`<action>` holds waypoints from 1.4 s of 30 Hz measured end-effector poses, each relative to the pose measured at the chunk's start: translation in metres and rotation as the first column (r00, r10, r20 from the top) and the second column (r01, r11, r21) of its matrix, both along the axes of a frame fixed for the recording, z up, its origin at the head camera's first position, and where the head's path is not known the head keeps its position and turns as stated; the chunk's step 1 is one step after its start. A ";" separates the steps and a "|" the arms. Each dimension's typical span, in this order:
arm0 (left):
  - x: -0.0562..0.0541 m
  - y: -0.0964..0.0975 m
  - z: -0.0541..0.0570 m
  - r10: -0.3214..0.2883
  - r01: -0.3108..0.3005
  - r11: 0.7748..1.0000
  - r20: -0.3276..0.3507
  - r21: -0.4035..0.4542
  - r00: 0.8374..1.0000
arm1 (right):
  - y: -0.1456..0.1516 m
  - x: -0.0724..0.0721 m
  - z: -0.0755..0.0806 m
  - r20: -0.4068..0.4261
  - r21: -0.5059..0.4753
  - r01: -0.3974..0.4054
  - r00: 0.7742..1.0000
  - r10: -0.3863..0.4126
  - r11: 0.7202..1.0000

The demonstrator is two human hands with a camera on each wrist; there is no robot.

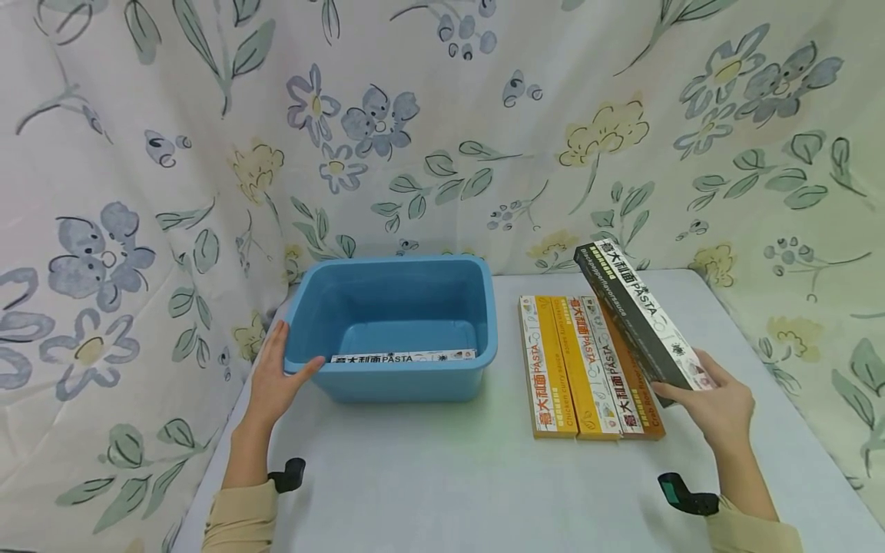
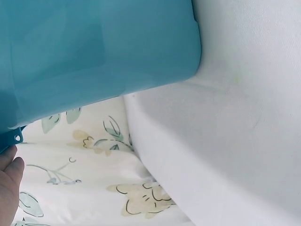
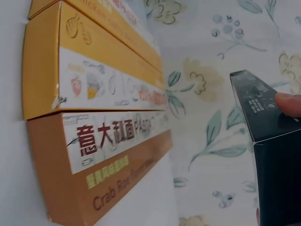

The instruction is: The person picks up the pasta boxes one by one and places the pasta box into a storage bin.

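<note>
Black pasta box: raised, reaching forward from the right hand, near the row of pasta boxes.
Right hand: holding the black pasta box's near end.
Left hand: spread wide, touching the blue bin.

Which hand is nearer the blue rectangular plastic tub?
Left. The left hand touches the tub at its left side; the right hand is away to the tub's right.
</note>
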State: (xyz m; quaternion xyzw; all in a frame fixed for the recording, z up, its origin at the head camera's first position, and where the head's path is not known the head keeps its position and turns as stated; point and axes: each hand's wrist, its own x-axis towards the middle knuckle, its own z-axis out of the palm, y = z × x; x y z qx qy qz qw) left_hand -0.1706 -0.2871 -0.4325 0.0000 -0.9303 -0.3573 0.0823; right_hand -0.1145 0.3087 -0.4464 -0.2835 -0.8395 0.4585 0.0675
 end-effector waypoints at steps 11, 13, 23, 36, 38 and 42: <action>-0.001 -0.001 -0.001 0.002 -0.002 1.000 -0.005 -0.007 1.000 | -0.017 -0.002 0.014 -0.049 0.030 -0.083 0.995 0.084 0.996; -0.001 -0.001 -0.001 0.002 -0.002 1.000 -0.007 -0.010 1.000 | -0.020 -0.002 0.014 -0.063 0.033 -0.094 0.993 0.096 0.995; -0.001 -0.001 -0.001 -0.002 0.002 1.000 -0.008 -0.004 1.000 | -0.032 -0.003 0.024 -0.122 0.073 -0.152 0.979 0.160 0.986; 0.001 -0.002 -0.002 0.009 -0.009 1.000 0.004 0.003 1.000 | -0.053 -0.004 0.043 -0.233 0.064 -0.264 0.934 0.272 0.962; 0.001 -0.001 -0.002 0.010 -0.010 1.000 0.008 0.004 1.000 | -0.056 -0.004 0.046 -0.247 0.065 -0.281 0.925 0.289 0.957; 0.001 -0.001 -0.002 0.009 -0.009 1.000 0.010 0.000 1.000 | -0.063 -0.003 0.049 -0.264 0.079 -0.311 0.910 0.321 0.947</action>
